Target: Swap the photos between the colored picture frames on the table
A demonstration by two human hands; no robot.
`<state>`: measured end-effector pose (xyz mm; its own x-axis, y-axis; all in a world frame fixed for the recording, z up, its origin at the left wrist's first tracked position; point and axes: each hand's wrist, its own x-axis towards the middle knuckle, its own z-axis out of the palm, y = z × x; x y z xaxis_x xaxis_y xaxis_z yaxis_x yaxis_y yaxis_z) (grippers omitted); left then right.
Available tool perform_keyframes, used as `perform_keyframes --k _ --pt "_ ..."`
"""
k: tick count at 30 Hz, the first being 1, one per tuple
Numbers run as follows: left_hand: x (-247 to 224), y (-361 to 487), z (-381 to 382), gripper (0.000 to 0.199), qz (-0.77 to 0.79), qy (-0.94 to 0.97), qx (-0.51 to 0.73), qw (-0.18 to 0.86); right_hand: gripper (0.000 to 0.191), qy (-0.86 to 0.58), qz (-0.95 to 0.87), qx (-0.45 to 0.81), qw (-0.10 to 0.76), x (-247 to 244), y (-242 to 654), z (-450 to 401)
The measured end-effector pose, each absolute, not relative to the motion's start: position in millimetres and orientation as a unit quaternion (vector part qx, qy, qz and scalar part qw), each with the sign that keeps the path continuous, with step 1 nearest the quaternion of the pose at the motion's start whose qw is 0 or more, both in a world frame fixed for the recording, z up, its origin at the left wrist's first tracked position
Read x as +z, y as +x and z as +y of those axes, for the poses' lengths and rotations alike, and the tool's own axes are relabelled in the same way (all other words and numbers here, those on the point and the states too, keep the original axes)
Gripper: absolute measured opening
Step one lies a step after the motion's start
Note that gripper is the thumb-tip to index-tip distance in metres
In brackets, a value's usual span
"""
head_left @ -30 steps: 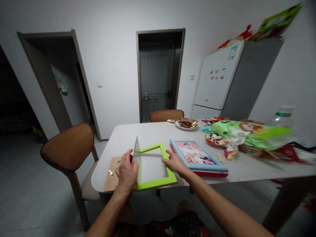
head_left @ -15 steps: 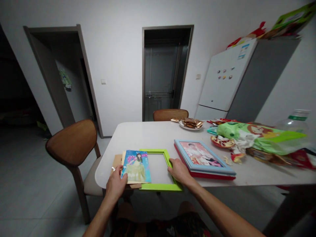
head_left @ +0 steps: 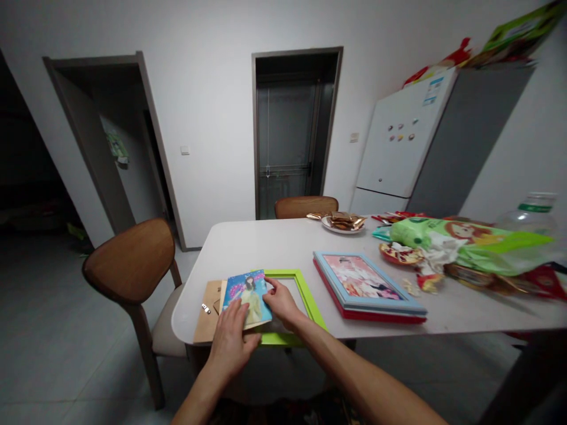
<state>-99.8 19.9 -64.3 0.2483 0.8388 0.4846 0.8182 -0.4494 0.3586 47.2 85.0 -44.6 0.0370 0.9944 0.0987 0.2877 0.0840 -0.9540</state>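
A picture card (head_left: 254,289) of a dark-haired figure in a yellow dress lies at the table's near edge, overlapping the left side of a green picture frame (head_left: 312,301). My left hand (head_left: 233,336) rests on the card's lower left, fingers stretched out over it and thumb apart. On the card's right edge, my right hand (head_left: 283,304) pinches with thumb and forefinger, its forearm crossing the green frame. Partly beneath the card, to the left, is a brown backing board (head_left: 206,321) with a small metal clip.
Right of the green frame sits a stack of picture frames (head_left: 367,283), blue over red. Farther right are an opened pomegranate (head_left: 401,254), a green bag (head_left: 469,242) and a clear bottle (head_left: 531,218). A plate of wrapped snacks (head_left: 343,224) stands behind; a chair (head_left: 130,260) is at left.
My right hand has left the green frame's right side and moved left to the card's edge. My left hand has shifted right onto the card, and more of the backing board shows.
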Motion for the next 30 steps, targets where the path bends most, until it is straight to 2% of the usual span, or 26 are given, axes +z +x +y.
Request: perform_keyframes --k 4,7,10,13,15,18,21,26,30 --pt "-53.0 -86.0 25.6 0.052 0.481 0.783 0.394 0.025 0.053 -0.471 -0.565 0.406 0.542 -16.9 38.2 72.8" --pt "-35.6 -83.1 30.1 0.043 0.470 0.726 0.494 0.089 0.052 -0.402 -0.549 0.447 0.581 3.3 35.2 61.2" --pt "-20.4 -79.3 32.8 0.029 0.481 0.600 0.604 0.211 0.048 -0.424 -0.528 0.464 0.571 4.5 40.3 54.3" --pt "-16.3 -67.1 34.0 0.033 0.466 0.445 0.693 0.322 0.038 -0.492 -0.468 0.518 0.520 -12.0 49.6 52.3" --pt "-19.8 -55.2 33.7 0.035 0.439 0.378 0.722 0.379 0.029 -0.474 -0.403 0.590 0.515 -22.9 55.5 52.2" --pt "-28.5 -41.8 32.7 0.039 0.410 0.368 0.708 0.442 0.024 -0.412 -0.333 0.616 0.582 -26.8 67.3 53.4" --pt "-35.2 -42.5 34.1 0.043 0.430 0.435 0.661 0.434 0.037 -0.418 -0.340 0.578 0.612 -20.8 88.4 57.7" --pt "-39.2 -56.4 34.2 0.038 0.498 0.540 0.560 0.383 0.042 -0.526 -0.414 0.512 0.538 -24.4 127.5 72.2" --pt "-38.7 -54.7 23.6 0.040 0.560 0.687 0.381 0.265 0.037 -0.595 -0.472 0.448 0.471 -37.1 135.9 83.2"
